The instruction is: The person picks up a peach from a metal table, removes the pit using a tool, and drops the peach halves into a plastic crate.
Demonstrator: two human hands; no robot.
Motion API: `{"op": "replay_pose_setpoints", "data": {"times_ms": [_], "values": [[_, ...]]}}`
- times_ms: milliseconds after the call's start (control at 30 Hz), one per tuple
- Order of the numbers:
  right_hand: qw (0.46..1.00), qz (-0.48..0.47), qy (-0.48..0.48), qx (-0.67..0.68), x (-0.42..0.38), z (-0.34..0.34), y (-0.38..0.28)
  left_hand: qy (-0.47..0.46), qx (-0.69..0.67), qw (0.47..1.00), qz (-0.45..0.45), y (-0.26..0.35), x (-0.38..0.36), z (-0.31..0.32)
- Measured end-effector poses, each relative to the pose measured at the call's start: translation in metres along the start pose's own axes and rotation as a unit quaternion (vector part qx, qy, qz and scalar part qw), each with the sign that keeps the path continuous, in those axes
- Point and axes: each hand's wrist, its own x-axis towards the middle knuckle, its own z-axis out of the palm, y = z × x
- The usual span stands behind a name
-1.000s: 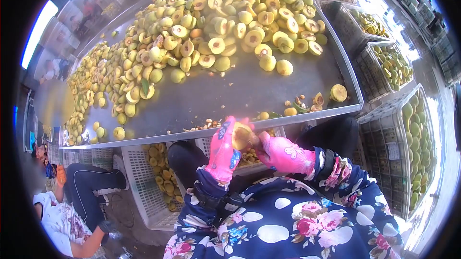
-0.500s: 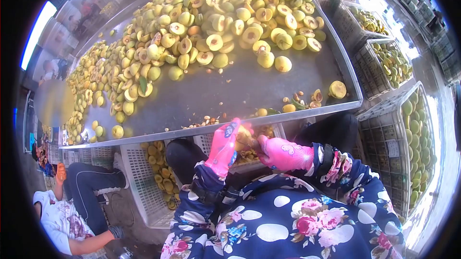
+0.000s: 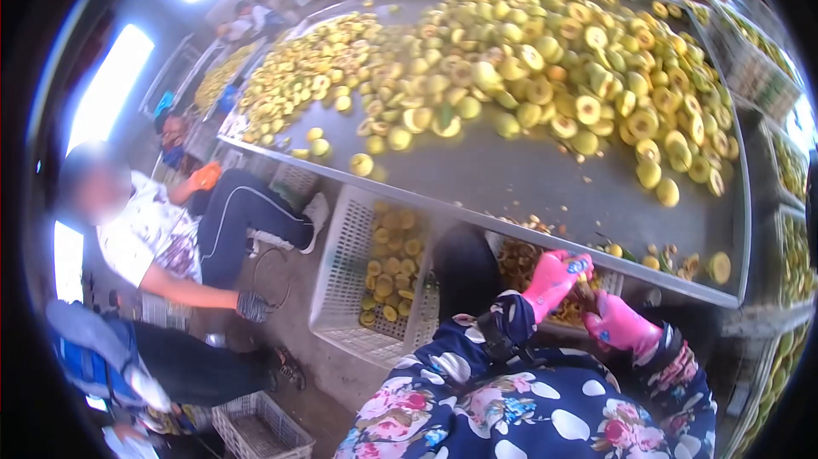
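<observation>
My left hand (image 3: 554,282), in a pink patterned glove, is closed, with its fingertips on a small brownish-yellow piece of fruit (image 3: 586,292). My right hand (image 3: 625,323), in a matching glove, is also closed, just right of the fruit and close against it. Whatever its fingers grip is hidden. Both hands are over my lap, in front of the table's near edge. Below them, a crate holds brown fruit scraps (image 3: 521,261). Halved yellow-green fruits (image 3: 588,108) are heaped on the metal table (image 3: 511,174) beyond.
A white crate of fruit halves (image 3: 394,265) stands left of my knee. Further left, a person sits with an orange-gloved hand (image 3: 204,176) and a dark-gloved hand (image 3: 252,306). A small crate (image 3: 262,427) is on the floor. More fruit crates (image 3: 792,259) line the right side.
My view has swung left, so table and hands appear further right and more of the seated person shows. The hands remain close together; the yellow fruit between them now looks smaller and browner.
</observation>
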Motion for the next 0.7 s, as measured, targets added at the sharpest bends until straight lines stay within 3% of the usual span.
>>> {"op": "replay_pose_setpoints", "data": {"times_ms": [33, 100, 200, 300, 400, 467, 667, 700], "values": [[1.000, -0.005, -0.002, -0.021, 0.003, 0.001, -0.007, 0.005, 0.009, 1.000, -0.013, 0.003, 0.000, -0.002], [0.993, 0.050, -0.057, 0.092, -0.005, 0.002, -0.021, 0.008, -0.011, 1.000, -0.016, -0.004, 0.005, -0.005], [0.971, 0.074, -0.056, 0.222, -0.005, 0.009, -0.030, 0.018, -0.090, 0.996, 0.006, -0.028, 0.020, -0.012], [0.998, 0.007, -0.019, 0.065, 0.003, 0.017, -0.022, 0.037, -0.122, 0.992, 0.015, -0.039, 0.021, -0.013], [0.998, -0.048, -0.008, -0.032, 0.022, 0.019, 0.033, 0.035, -0.006, 0.999, 0.018, -0.038, 0.018, -0.016], [0.999, -0.034, -0.020, -0.004, 0.018, 0.019, 0.018, 0.030, -0.001, 0.999, 0.015, -0.033, 0.015, -0.018], [0.958, 0.150, -0.074, 0.235, -0.001, 0.016, -0.028, -0.008, -0.038, 0.999, 0.039, -0.047, 0.021, -0.022], [0.953, 0.139, -0.101, 0.250, -0.002, 0.014, -0.026, -0.012, -0.059, 0.997, 0.048, -0.045, 0.019, -0.021]]}}
